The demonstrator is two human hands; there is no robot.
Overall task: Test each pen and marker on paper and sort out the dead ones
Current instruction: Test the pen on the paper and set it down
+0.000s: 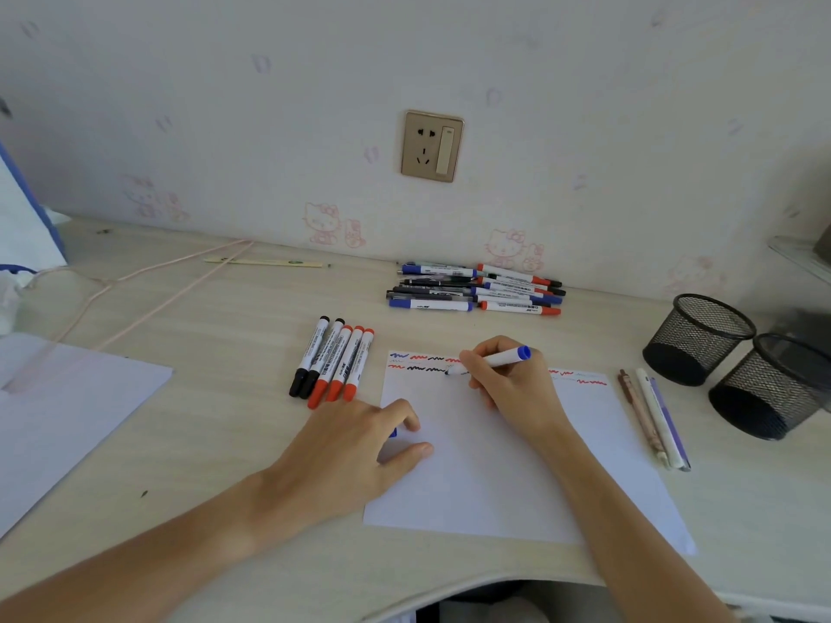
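Right hand: the right hand grips a blue marker in a writing hold, tip down on the paper at the end of the second row of squiggles.
Left hand: the left hand rests on the paper's left edge, fingers curled; a bit of blue, probably the marker's cap, shows under them, though I cannot tell for sure.
Sorted so far: five markers, two black and three red, lie side by side left of the paper; three pens lie along its right edge.
Untested: a pile of pens and markers sits at the back of the worktop by the wall.
Risk, paper: if the left hand lifts, the sheet may slide under the stroke and smear the mark.
Risk, reading: a new mark laid over or close against the older squiggles could be misread, so a dead marker passes as live.
Risk, sorting: the groups are unlabelled; setting this one down in the wrong group would spoil the sort.
Risk, cap: a lost cap would dry out a good marker.
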